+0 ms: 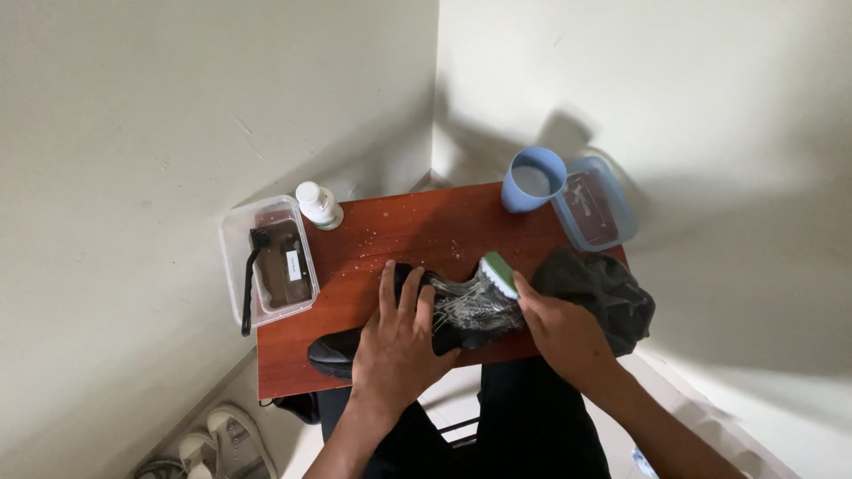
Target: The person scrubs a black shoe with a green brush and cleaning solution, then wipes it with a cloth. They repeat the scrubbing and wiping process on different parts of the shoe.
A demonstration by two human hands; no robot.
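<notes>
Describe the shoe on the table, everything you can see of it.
The shoe is black and lies on its side across the near edge of the reddish-brown table, toe pointing left. Its upper looks like dark fabric or synthetic; white foam and wet streaks cover its middle and right part. The left hand presses flat on its middle, hiding much of it. The right hand holds a green-backed brush with its bristles against the foamy part. A dark cloth lies just right of it.

Left hand (398, 341) flat, fingers spread, pressing down, right hand (559, 330) curled in a grip, forearms angled inward
</notes>
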